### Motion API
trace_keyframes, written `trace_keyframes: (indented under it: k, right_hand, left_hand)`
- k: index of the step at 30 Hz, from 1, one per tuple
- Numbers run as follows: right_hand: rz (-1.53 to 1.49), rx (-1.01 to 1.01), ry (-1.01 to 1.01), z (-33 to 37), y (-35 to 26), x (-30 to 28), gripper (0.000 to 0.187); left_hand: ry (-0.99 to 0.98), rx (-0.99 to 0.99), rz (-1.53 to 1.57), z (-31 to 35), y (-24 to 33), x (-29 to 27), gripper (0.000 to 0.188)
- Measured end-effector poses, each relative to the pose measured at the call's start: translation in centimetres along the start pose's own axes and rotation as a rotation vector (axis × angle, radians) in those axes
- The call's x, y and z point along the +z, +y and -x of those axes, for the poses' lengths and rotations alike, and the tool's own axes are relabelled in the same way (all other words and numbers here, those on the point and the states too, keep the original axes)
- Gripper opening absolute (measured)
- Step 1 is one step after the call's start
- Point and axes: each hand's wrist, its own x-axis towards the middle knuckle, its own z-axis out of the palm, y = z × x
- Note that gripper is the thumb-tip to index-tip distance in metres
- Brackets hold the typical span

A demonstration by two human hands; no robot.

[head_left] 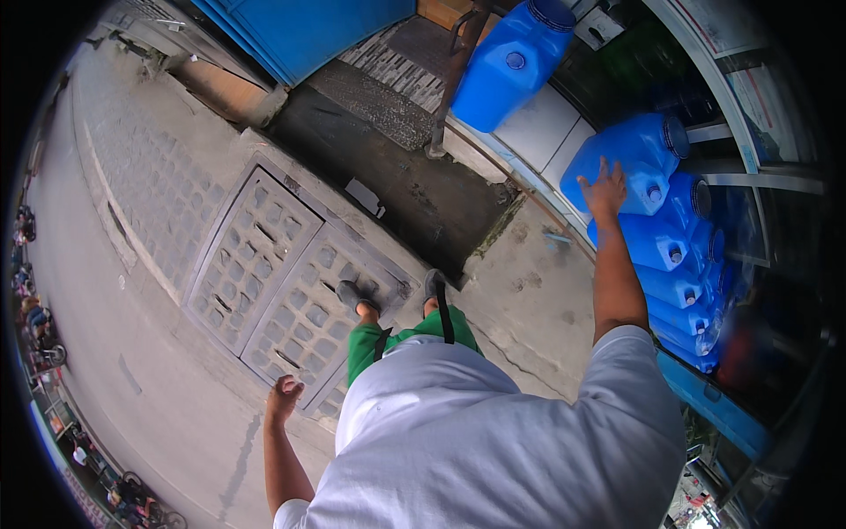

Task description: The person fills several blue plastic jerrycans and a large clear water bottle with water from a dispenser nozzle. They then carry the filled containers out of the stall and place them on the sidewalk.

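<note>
At the right of the frame, the right hand (604, 190) rests open, fingers spread, on the top blue jerrycan (627, 163) of a stack. The left hand (284, 394), lower centre-left, hangs loosely curled and empty above the paved ground (176, 370).

Blue plastic jerrycans (656, 242) stand stacked at the right, another blue jerrycan (507, 66) far off, white posters (718, 19) beyond.
</note>
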Motion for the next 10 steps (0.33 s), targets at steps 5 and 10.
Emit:
trace_keyframes:
  k: [5, 10]
  right_hand:
    - [-0.541, -0.207, 0.085, 0.2, -15.1, -7.4, 0.076]
    - [-0.931, -0.213, 0.404, -5.4, -25.7, -23.4, 0.082]
  left_hand:
    - [0.041, 0.024, 0.051, -3.0, -5.4, -5.7, 0.058]
    - [0.094, 0.127, 0.125, -8.1, -8.2, -11.9, 0.057]
